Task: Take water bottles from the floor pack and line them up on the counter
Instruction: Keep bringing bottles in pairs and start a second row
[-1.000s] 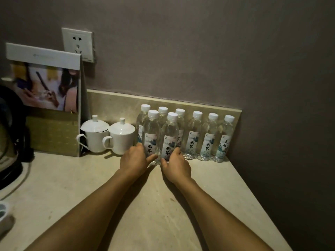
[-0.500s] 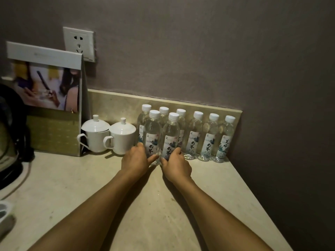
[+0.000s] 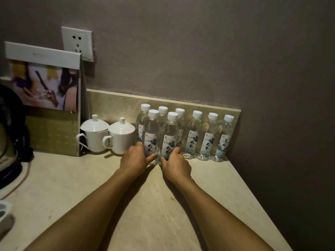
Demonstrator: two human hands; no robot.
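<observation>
A: What's nearest?

B: Two bare forearms reaching over the pale speckled stone counter (image 3: 154,214). The left hand (image 3: 135,158) has its fingers curled round the base of the front-left clear plastic water bottle with a white cap (image 3: 151,136); the right hand (image 3: 175,163) grips the front-right matching bottle (image 3: 169,140) the same way, thumb in front, fingers wrapped behind.

A: Why so low on the bottles?

B: My guess is that a grip near the base lets each one be slid or seated upright without tipping. Both stand on the counter, touching each other.

A: And behind those two?

B: A back row of six more capped bottles (image 3: 194,134) stands against the low stone upstand (image 3: 112,104). Three are directly behind the held pair and three run on to the right of it. The row fills the space to the side wall, which probably explains the second row in front.

A: To the left of the held pair?

B: Two white lidded ceramic cups (image 3: 108,136), just beside the bottles. Further left are a folded card stand with a printed photo (image 3: 45,91) and a dark kettle (image 3: 9,133) at the edge of the view.

A: The room?

B: It's dim, with grey-brown walls and a white wall socket (image 3: 77,43) above the card. The floor pack isn't visible.
</observation>
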